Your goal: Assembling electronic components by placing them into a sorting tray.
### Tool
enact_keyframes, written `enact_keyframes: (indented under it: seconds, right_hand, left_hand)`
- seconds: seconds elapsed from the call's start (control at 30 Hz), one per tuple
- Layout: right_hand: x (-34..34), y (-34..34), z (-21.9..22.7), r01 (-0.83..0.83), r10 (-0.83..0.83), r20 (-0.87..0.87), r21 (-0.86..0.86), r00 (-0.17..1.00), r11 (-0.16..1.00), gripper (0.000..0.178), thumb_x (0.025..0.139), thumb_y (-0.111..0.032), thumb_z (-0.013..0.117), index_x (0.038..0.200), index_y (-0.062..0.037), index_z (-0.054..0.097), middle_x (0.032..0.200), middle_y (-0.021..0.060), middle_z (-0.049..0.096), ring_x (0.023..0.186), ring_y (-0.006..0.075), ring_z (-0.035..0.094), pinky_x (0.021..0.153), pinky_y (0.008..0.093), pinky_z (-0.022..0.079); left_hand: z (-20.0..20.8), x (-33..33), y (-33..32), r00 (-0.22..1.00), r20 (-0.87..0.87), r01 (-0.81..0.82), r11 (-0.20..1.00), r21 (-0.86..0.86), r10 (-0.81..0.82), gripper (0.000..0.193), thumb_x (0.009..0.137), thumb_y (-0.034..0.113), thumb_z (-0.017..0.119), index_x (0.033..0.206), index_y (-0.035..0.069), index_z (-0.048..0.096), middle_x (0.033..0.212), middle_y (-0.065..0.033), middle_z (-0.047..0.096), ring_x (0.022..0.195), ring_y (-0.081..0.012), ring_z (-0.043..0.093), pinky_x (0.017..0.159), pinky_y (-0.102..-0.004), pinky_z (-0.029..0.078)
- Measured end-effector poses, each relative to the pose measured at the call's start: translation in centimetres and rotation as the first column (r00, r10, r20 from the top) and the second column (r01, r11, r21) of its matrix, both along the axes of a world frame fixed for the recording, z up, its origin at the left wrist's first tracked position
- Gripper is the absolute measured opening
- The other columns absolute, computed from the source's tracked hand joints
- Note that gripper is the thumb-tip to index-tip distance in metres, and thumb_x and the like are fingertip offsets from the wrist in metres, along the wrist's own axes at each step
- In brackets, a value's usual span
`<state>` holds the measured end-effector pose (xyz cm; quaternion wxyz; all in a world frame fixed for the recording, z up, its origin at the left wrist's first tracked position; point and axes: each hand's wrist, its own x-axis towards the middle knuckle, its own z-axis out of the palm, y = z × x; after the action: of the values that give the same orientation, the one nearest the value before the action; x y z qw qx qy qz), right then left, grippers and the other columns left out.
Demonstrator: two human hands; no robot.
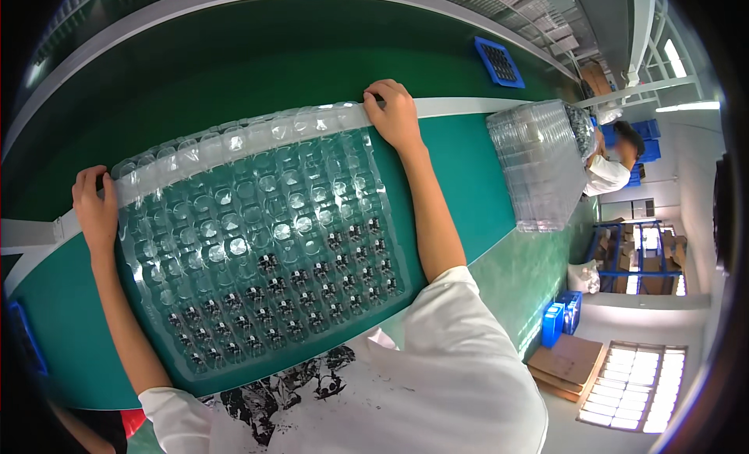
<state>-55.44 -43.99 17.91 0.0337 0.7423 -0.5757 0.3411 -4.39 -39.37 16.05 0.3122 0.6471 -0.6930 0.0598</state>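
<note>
A clear plastic blister tray [234, 193] with rows of round pockets lies in front of me, across a green work surface and a pale rail. Small black parts [300, 278] with shiny spots fill several pockets in the rows nearest my body, while the far rows hold none. At the tray's far left corner, my left hand [95, 212] is closed on the edge with curled fingers. My right hand [396, 118] pinches the far right corner. Some fingertips of both hands are hidden by the tray's edge and the hands themselves.
Stacked clear trays [538, 169] stand to the right. Beyond the rail runs a dark green belt-like surface [257, 60] carrying a blue tray [499, 62] of dark parts. Another person [612, 161] works past the stack. A blue tray edge [27, 337] shows at left.
</note>
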Motion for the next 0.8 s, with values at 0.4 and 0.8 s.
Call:
enact_keyframes:
  seconds: [0.4,0.8]
  right_hand:
    - [-24.7,-6.2,1.7,0.244,0.057,0.940,0.029,-0.338,0.969,0.056,0.094,-0.018,0.039,0.139,0.0044,0.016,0.126,0.0266,0.045,0.113,0.0382,0.052,0.094,0.0533,0.047]
    - [-39.9,-12.7,-6.1,-0.154,-0.077,0.585,-0.084,-0.807,0.984,0.032,0.088,-0.023,0.053,0.105,0.0034,0.055,0.096,0.0237,0.057,0.080,0.0374,0.059,0.071,0.0519,0.054]
  left_hand:
    - [-1.8,1.1,-0.6,0.995,0.053,-0.086,0.996,0.034,0.085,0.016,0.088,0.008,0.052,0.101,0.001,0.059,0.103,-0.0126,0.059,0.096,-0.0301,0.056,0.081,-0.0362,0.045]
    - [-0.9,7.3,1.2,0.966,0.259,-0.012,0.998,0.067,-0.006,0.017,0.090,0.002,0.051,0.104,0.003,0.060,0.101,-0.0104,0.060,0.090,-0.0214,0.060,0.077,-0.0294,0.047]
